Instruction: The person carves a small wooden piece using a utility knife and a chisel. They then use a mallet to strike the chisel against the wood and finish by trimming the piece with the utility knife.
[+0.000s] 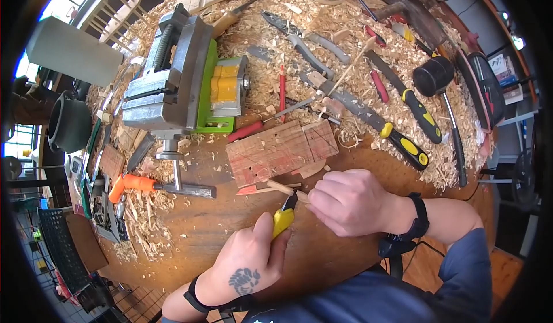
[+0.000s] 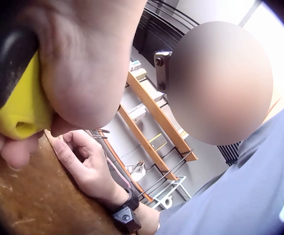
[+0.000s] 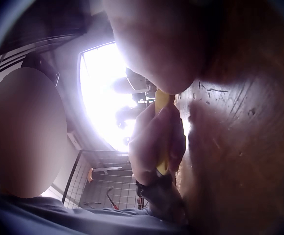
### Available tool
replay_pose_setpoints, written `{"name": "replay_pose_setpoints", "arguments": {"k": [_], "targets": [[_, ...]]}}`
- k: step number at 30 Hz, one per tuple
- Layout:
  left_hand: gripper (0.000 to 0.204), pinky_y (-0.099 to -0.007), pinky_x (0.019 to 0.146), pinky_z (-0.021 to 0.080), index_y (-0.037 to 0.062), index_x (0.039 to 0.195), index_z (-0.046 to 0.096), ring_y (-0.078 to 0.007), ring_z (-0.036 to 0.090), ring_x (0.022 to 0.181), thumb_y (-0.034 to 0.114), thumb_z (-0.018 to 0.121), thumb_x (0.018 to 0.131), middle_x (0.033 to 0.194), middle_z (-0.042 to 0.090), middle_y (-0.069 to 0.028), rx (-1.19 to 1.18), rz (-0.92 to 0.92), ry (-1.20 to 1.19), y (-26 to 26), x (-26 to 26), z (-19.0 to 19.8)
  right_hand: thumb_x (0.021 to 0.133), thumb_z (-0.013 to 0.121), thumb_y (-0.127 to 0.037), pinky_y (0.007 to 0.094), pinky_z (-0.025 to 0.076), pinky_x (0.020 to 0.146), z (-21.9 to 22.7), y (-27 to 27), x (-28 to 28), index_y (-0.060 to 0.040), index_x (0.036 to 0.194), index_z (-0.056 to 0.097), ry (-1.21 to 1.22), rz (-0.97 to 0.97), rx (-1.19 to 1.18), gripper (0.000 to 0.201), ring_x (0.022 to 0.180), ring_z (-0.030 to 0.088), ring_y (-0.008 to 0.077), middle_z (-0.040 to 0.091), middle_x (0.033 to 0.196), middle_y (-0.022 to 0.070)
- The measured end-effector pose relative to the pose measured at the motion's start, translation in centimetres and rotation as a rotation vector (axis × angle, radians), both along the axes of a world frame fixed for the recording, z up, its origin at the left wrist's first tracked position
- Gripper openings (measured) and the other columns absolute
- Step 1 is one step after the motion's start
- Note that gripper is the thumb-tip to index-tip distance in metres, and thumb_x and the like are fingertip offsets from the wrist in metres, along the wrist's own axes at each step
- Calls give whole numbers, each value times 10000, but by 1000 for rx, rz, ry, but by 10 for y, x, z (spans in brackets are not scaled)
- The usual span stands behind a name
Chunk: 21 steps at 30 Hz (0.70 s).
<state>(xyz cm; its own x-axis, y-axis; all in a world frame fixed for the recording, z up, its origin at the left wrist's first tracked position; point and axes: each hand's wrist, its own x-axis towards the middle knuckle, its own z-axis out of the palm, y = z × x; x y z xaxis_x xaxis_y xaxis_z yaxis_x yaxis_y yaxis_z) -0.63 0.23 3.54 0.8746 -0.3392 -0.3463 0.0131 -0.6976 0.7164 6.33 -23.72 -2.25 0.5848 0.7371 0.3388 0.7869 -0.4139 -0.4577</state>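
Note:
In the head view the left hand grips a yellow and black knife handle, its tip end against a thin wooden stick. The right hand pinches the stick's other end, just right of the knife. Close up in the left wrist view, the yellow handle lies in the left palm. Behind it shows the right hand with curled fingers. The right wrist view is dim; there the left hand holds the yellow handle. The blade is too small to make out clearly.
Beyond the hands lie a reddish wooden board and a red-tipped stick. A metal vise and an orange-handled tool are at the left. Shavings surround knives, pliers and a black mallet.

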Motion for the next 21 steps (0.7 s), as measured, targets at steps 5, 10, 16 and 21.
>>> {"name": "replay_pose_setpoints", "arguments": {"k": [5, 10, 16, 21], "targets": [[297, -575, 478, 492, -39, 948, 444, -511, 616, 519, 125, 683, 1014, 567, 582, -267, 40, 15, -11, -7, 1, 0, 856, 793, -155, 380, 522, 582, -1, 1, -1, -66, 867, 647, 19, -19, 34, 172, 684, 651, 262, 624, 767, 61], [282, -574, 517, 496, -30, 959, 469, -523, 625, 570, 145, 680, 1022, 595, 592, -273, -4, 54, -18, -3, -4, -3, 864, 773, -133, 396, 528, 586, 1, 4, -3, -58, 853, 648, 19, -85, 70, 147, 667, 661, 281, 654, 759, 75], [258, -579, 551, 495, -16, 966, 489, -539, 632, 627, 150, 675, 1032, 634, 613, -285, -54, 68, 77, 5, -4, 9, 870, 733, -149, 394, 534, 602, -1, 4, -4, -87, 856, 613, -8, -84, 35, 136, 705, 672, 260, 632, 748, 53], [260, -579, 540, 493, -18, 964, 479, -536, 628, 613, 144, 670, 1034, 624, 609, -279, -20, 61, 59, 4, -7, 7, 869, 738, -150, 390, 529, 598, -1, 4, -4, -90, 846, 611, -23, -78, 35, 143, 700, 664, 254, 614, 745, 48]]}}
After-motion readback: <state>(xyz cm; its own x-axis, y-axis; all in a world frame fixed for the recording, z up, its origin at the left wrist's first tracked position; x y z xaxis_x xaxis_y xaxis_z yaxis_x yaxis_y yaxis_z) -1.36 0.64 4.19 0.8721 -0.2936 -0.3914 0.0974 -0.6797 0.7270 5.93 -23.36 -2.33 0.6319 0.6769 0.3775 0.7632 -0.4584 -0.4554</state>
